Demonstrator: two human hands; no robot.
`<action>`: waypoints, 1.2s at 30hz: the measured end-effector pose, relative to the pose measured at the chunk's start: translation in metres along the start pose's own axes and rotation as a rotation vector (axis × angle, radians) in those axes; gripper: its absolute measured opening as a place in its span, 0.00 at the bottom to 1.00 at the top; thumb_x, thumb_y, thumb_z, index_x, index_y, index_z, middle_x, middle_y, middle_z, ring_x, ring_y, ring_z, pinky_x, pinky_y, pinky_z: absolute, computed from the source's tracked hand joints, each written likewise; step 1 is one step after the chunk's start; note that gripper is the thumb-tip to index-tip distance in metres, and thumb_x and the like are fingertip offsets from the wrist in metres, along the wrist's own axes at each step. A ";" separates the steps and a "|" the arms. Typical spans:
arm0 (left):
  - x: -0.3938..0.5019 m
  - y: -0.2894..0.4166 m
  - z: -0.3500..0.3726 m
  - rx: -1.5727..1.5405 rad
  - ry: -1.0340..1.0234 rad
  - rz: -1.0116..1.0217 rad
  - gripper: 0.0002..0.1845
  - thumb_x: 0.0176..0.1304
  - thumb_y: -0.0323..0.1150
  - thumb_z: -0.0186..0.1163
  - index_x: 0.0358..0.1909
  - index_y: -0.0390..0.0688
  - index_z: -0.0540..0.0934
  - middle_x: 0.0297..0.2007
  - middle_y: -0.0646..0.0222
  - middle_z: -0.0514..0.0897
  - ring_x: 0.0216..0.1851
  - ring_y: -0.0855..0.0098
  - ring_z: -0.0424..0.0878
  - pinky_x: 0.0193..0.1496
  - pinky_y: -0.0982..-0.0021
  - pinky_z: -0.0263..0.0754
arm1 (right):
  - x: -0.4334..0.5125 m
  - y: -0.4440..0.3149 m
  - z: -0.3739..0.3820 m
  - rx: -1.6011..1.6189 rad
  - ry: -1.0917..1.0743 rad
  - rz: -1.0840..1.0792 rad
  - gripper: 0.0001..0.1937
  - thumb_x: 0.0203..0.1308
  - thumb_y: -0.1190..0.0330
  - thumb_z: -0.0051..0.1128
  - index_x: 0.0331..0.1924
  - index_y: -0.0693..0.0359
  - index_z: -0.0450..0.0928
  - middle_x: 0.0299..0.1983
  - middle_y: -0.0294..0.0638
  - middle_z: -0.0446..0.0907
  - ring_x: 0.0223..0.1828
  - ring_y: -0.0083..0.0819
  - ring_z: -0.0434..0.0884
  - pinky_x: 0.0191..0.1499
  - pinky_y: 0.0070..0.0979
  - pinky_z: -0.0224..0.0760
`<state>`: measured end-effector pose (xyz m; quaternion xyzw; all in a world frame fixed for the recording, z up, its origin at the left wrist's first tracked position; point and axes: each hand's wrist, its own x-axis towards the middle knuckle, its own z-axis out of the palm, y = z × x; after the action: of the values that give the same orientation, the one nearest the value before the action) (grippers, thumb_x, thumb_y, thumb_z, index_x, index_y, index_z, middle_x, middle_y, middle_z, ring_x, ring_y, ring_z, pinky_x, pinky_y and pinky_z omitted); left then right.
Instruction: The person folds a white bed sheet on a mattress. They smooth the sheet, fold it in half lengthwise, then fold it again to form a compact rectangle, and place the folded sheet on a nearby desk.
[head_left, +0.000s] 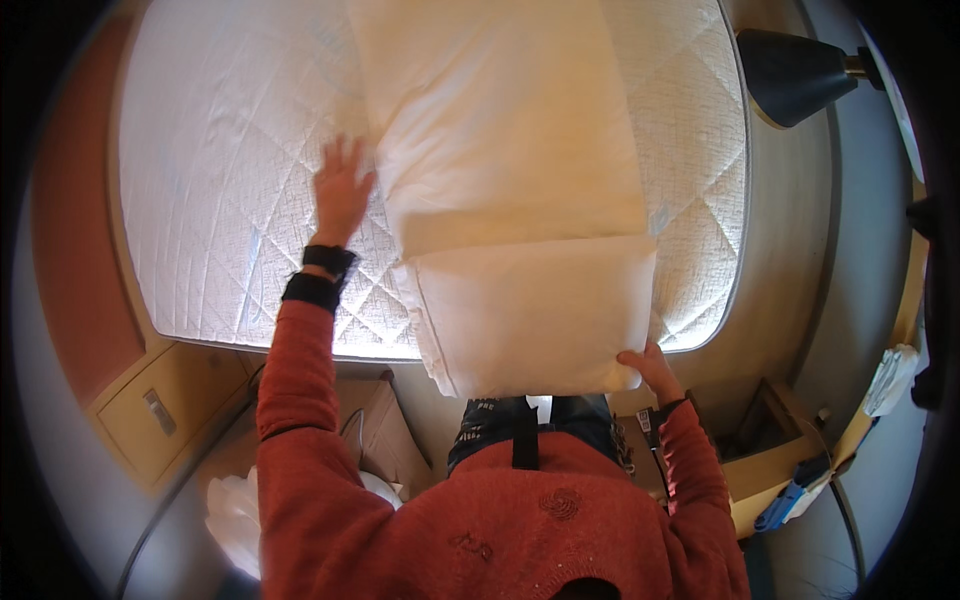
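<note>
A long strip of folded white sheet (517, 135) lies across a quilted mattress (225, 225), its near end folded over into a flap that hangs past the mattress edge. My left hand (341, 191), slightly blurred, is over the mattress just left of the cloth, fingers spread and holding nothing. At the near right corner of the flap, my right hand (651, 369) grips the cloth, thumb on top; its other fingers are partly hidden beneath.
A black cone-shaped lamp (795, 75) juts in at the upper right. Left of the mattress stands a wooden drawer unit (172, 412). A cardboard box (386, 427) sits below the mattress edge. Lower right is an open wooden compartment (772, 465).
</note>
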<state>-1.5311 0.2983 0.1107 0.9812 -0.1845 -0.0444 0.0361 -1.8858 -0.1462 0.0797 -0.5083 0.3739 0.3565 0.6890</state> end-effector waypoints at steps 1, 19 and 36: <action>0.016 0.016 0.011 -0.057 0.086 0.157 0.33 0.60 0.44 0.54 0.67 0.52 0.56 0.67 0.54 0.53 0.69 0.54 0.49 0.62 0.41 0.51 | 0.000 -0.001 0.001 -0.006 0.007 0.000 0.20 0.49 0.70 0.63 0.48 0.68 0.76 0.40 0.40 0.80 0.40 0.26 0.78 0.44 0.24 0.72; 0.116 -0.003 0.020 -0.465 0.092 -0.491 0.20 0.52 0.49 0.60 0.29 0.39 0.81 0.27 0.60 0.83 0.32 0.59 0.80 0.37 0.62 0.72 | 0.029 -0.151 -0.062 -0.894 0.669 -0.768 0.26 0.46 0.70 0.66 0.52 0.64 0.71 0.49 0.47 0.77 0.50 0.42 0.75 0.53 0.30 0.67; 0.178 -0.060 0.028 -0.478 0.092 -0.513 0.18 0.51 0.45 0.60 0.25 0.36 0.78 0.18 0.56 0.78 0.23 0.58 0.77 0.28 0.62 0.69 | 0.100 -0.212 -0.037 -1.508 0.569 -0.293 0.65 0.24 0.59 0.77 0.69 0.62 0.39 0.69 0.59 0.38 0.71 0.53 0.39 0.60 0.56 0.54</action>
<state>-1.3477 0.2873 0.0644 0.9604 0.0853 -0.0495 0.2605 -1.6599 -0.2195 0.0760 -0.9498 0.1241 0.2757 0.0805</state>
